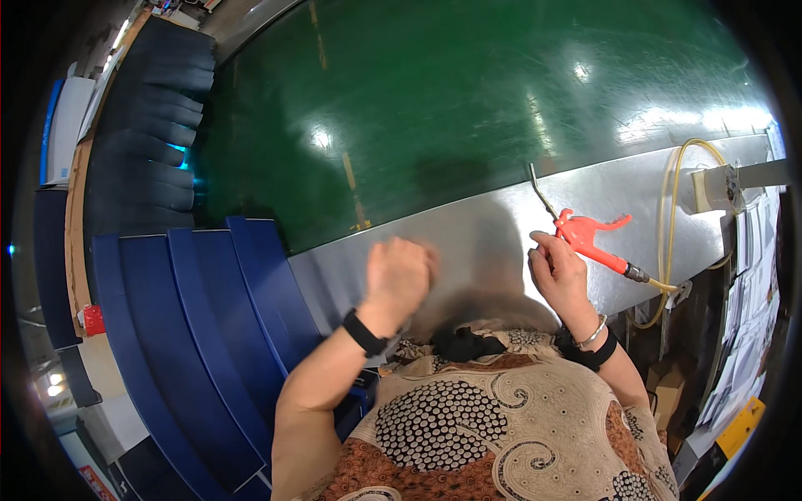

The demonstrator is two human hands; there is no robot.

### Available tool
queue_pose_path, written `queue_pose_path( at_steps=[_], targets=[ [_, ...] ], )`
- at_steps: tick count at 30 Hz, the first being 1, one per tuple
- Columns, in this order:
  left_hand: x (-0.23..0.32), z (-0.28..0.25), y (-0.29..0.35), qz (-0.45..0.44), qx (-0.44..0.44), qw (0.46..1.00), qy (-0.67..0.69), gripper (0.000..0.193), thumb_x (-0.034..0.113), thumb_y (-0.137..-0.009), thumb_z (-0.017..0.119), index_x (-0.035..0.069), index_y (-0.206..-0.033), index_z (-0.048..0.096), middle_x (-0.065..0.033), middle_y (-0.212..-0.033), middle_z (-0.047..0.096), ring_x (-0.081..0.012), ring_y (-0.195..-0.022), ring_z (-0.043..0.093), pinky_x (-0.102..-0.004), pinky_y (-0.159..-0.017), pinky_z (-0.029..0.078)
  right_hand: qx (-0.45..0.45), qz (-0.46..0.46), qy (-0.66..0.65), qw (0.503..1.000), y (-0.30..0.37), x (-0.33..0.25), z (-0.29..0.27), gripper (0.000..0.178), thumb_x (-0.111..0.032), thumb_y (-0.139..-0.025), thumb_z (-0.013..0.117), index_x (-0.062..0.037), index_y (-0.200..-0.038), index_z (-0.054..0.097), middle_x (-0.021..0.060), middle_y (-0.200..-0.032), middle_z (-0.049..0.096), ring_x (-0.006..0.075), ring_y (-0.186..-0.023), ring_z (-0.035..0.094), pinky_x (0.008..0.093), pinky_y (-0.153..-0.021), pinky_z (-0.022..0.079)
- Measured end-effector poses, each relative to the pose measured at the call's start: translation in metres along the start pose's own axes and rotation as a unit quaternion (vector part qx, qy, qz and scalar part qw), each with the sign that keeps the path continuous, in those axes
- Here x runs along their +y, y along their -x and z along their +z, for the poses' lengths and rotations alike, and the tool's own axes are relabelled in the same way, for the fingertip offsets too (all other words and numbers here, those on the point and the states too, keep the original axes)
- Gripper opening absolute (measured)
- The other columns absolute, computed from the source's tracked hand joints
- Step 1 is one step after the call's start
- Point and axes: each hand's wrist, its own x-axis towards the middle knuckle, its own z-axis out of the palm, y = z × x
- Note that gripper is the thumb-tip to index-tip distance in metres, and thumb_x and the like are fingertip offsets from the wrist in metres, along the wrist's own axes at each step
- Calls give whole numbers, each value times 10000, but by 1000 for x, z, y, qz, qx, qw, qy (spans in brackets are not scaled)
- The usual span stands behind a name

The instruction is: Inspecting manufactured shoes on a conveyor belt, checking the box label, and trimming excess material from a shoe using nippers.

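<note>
My left hand [399, 277] is curled into a loose fist above the bare metal strip [468, 225], its edge smeared by motion. What its fingers hold, if anything, is hidden. My right hand [563, 275] hovers over the same strip, with its fingers bent and the thumb slightly apart, nothing visible between them. Just beyond it lies a red air blow gun [589, 238] with a thin bent metal nozzle. The right fingers come up close beside the gun's body; whether they touch it I cannot tell.
A green conveyor belt [434, 100] runs past the metal strip. Dark strip curtains [146, 125] hang at the far left, and blue stepped panels [192, 326] stand near left. A yellow hose [666, 217] loops from the gun past a metal bracket [714, 190] at right.
</note>
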Motion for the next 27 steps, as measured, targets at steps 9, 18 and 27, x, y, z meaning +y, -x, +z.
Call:
queue_pose_path(
  at_steps=[9, 18, 27],
  targets=[
    [-1, -11, 1, 106, -143, 969, -171, 89, 176, -689, 537, 114, -672, 597, -14, -656, 542, -157, -710, 488, -328, -719, 344, 1, -2, 12, 1000, 0, -1, -1, 211, -37, -741, 597, -67, -949, 581, 78, -661, 556, 233, -553, 560, 320, -513, 459],
    [20, -8, 9, 49, 15, 984, 168, 30, 129, -661, 579, 127, -631, 584, -12, -645, 545, -178, -726, 505, -364, -712, 349, 7, -7, 9, 1000, 1, 0, 1, 208, -36, -738, 598, -66, -943, 583, 82, -667, 561, 235, -562, 566, 324, -514, 460],
    [-33, -7, 25, -38, -50, 994, -88, 102, 85, -661, 556, 103, -708, 645, -35, -731, 581, -210, -757, 509, -353, -782, 347, 3, -2, 4, 1000, 5, -5, -1, 200, -36, -743, 590, -65, -941, 583, 80, -670, 563, 240, -567, 568, 327, -514, 461]
  ],
)
